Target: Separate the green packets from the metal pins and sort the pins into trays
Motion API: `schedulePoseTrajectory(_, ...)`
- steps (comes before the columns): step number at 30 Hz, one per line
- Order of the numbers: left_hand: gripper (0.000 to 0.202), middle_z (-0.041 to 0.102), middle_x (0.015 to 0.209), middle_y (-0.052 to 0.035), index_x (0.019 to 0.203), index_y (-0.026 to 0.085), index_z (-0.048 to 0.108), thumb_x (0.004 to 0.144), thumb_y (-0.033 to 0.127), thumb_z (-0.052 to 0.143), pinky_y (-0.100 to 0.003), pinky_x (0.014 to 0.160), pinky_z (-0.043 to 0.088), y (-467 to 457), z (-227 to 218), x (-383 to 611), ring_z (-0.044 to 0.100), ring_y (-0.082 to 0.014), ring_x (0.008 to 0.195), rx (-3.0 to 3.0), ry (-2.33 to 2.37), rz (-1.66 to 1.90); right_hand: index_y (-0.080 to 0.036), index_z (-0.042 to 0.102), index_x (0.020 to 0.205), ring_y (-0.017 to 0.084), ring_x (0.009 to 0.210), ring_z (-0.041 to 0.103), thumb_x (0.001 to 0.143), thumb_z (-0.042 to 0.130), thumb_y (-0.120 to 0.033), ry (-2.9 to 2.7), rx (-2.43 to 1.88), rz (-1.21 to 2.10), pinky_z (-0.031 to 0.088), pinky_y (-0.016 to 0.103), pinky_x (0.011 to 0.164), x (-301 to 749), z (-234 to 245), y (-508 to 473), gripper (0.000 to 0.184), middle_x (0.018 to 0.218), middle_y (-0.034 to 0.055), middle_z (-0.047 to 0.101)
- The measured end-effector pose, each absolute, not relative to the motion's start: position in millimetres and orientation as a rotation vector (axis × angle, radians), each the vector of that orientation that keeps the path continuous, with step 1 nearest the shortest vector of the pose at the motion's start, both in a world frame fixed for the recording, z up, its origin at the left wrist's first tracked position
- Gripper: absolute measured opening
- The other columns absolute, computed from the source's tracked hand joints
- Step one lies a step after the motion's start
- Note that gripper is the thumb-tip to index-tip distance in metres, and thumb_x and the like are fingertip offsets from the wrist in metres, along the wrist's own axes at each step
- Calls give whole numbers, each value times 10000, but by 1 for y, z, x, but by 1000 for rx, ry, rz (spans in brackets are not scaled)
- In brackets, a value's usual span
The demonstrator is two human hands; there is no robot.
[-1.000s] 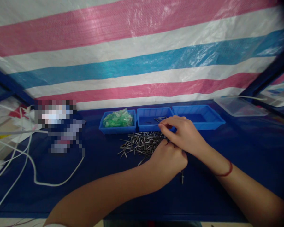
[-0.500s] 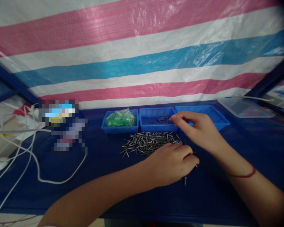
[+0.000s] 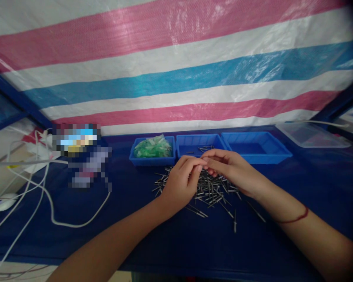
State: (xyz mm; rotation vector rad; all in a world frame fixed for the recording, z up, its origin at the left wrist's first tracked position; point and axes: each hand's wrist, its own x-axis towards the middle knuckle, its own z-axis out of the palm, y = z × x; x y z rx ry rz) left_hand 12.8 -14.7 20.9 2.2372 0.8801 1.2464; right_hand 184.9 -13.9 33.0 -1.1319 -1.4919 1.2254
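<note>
Shiny metal pins (image 3: pixel 212 190); smooth plastic trays (image 3: pixel 259 158); glossy woven sheet (image 3: pixel 170 84).

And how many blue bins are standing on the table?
3, in a row behind the metal pins: left bin with green packets, middle bin, right bin. None seems hidden.

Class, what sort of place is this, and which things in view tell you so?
Probably a workshop bench: small metal pins lie heaped on a blue table, three blue bins stand in a row behind them, and a striped sheet hangs at the back.
</note>
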Motion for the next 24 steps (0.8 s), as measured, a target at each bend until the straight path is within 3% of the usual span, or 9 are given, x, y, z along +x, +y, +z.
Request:
schedulePoseTrajectory(7,214,674,896,-33,1062,160,601,893,281,552,-244,682,477,-11,17,10,599,-129,736,1960,1088,1064,-206,664,881,139,694,592,837,612,-383,-1604,-1067,985,496,274,640,180,33,-15,189,780,19,658)
schedulePoseTrajectory(11,207,681,847,-25,975,166,662,905,310,530,-246,672,455,-9,18,7,581,-131,706,2022,1094,992,-226,668,897,164,814,620,853,601,-369,-1677,-1036,891,507,304,723,177,31,-18,164,874,30,673)
schedulePoseTrajectory(16,212,676,807,-22,944,165,666,907,316,522,-243,661,446,-11,19,6,571,-133,690,2056,1097,1002,-222,655,935,170,744,618,829,629,-396,-1619,-1122,823,509,309,653,174,26,-19,206,838,32,668)
schedulePoseTrajectory(24,199,694,846,-34,949,151,676,877,303,568,-235,666,457,-9,17,7,602,-138,725,1975,1067,1009,-226,659,839,193,799,615,874,579,-335,-1783,-1111,612,499,335,690,175,32,-24,140,843,51,665)
